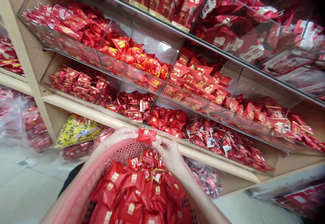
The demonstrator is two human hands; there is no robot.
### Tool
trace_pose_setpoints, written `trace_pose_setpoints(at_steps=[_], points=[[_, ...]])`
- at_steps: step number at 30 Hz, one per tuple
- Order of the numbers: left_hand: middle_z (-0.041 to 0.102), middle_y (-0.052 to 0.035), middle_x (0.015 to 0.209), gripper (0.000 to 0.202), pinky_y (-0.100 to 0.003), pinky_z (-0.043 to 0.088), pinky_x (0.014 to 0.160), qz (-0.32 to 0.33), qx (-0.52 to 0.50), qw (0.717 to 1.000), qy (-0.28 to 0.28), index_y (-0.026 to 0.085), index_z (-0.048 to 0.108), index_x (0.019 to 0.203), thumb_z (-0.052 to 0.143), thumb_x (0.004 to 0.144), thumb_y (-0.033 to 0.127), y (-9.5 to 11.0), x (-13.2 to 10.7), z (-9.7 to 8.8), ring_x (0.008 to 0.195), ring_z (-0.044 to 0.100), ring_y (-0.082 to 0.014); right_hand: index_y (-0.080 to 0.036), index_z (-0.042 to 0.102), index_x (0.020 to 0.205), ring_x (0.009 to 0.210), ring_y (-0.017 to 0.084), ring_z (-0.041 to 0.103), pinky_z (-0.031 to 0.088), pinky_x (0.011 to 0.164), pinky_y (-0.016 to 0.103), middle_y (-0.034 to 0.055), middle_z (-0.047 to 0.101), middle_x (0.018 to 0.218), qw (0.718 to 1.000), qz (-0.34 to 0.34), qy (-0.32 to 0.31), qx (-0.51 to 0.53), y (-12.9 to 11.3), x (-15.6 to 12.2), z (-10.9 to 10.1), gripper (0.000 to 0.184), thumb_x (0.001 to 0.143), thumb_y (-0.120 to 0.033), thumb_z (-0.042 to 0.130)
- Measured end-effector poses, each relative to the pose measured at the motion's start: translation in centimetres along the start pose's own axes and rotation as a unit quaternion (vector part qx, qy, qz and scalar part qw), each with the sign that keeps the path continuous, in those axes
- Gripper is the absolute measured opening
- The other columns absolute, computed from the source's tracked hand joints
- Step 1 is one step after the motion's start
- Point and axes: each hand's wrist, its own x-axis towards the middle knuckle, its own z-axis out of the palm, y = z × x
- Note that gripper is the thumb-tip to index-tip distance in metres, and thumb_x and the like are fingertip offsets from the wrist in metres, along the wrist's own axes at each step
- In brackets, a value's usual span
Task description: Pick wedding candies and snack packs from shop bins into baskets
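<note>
Both my hands hold one small red candy packet (146, 135) above the far rim of a pink plastic basket (76, 191). My left hand (118, 137) pinches the packet's left end. The packet's right end is pinched by my right hand (169, 153). The basket is full of several similar red packets with gold marks (132, 190). It rests against my body, just in front of the lowest shelf edge.
Wooden shelves (76, 105) carry clear acrylic bins (132, 76) filled with red wrapped sweets in several rows. Below the shelf lie a yellow bag (76, 130) and clear bags of red sweets (35, 129). A pale tiled floor (22, 186) shows at left.
</note>
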Motion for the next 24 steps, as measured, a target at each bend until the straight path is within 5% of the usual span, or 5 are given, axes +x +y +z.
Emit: trace_pose_setpoints(at_steps=[9, 15, 20, 24], points=[[0.064, 0.0025, 0.055, 0.024, -0.019, 0.04, 0.051, -0.038, -0.028, 0.999, -0.001, 0.014, 0.068, 0.063, 0.075, 0.062, 0.036, -1.1, 0.8, -0.7, 0.049, 0.052, -0.0096, -0.015, 0.063, 0.064, 0.059, 0.013, 0.057, 0.044, 0.065, 0.028, 0.0029, 0.066, 0.063, 0.991, 0.068, -0.035, 0.106, 0.1, 0.3, -0.7, 0.03, 0.063, -0.045, 0.071], [0.068, 0.0018, 0.059, 0.022, -0.019, 0.042, 0.054, -0.046, -0.034, 0.998, -0.005, 0.015, 0.07, 0.065, 0.077, 0.059, 0.034, -1.3, 1.1, -1.1, 0.052, 0.055, -0.0102, -0.016, 0.058, 0.061, 0.051, 0.009, 0.046, 0.037, 0.054, 0.023, -0.0023, 0.057, 0.056, 0.996, 0.047, -0.012, 0.072, -0.7, 0.7, 0.0, 0.034, 0.065, -0.048, 0.068], [0.069, 0.0004, 0.06, 0.023, -0.021, 0.042, 0.052, -0.052, -0.017, 0.998, -0.007, 0.015, 0.071, 0.069, 0.075, 0.062, 0.036, -1.2, 0.7, -0.8, 0.051, 0.057, -0.0121, -0.018, 0.053, 0.059, 0.049, 0.008, 0.042, 0.04, 0.052, 0.022, -0.0058, 0.048, 0.051, 0.985, 0.073, 0.006, 0.158, -0.9, 1.5, 0.9, 0.038, 0.061, -0.053, 0.068], [0.073, -0.0034, 0.074, 0.024, -0.026, 0.049, 0.067, -0.015, -0.002, 0.999, -0.035, 0.015, 0.073, 0.075, 0.069, 0.069, 0.038, -0.7, 0.5, -0.5, 0.068, 0.064, -0.018, -0.017, 0.053, 0.058, 0.051, 0.008, 0.043, 0.041, 0.054, 0.022, -0.005, 0.048, 0.053, 0.982, 0.082, 0.035, 0.169, -1.1, 0.7, -0.2, 0.037, 0.062, -0.05, 0.068]])
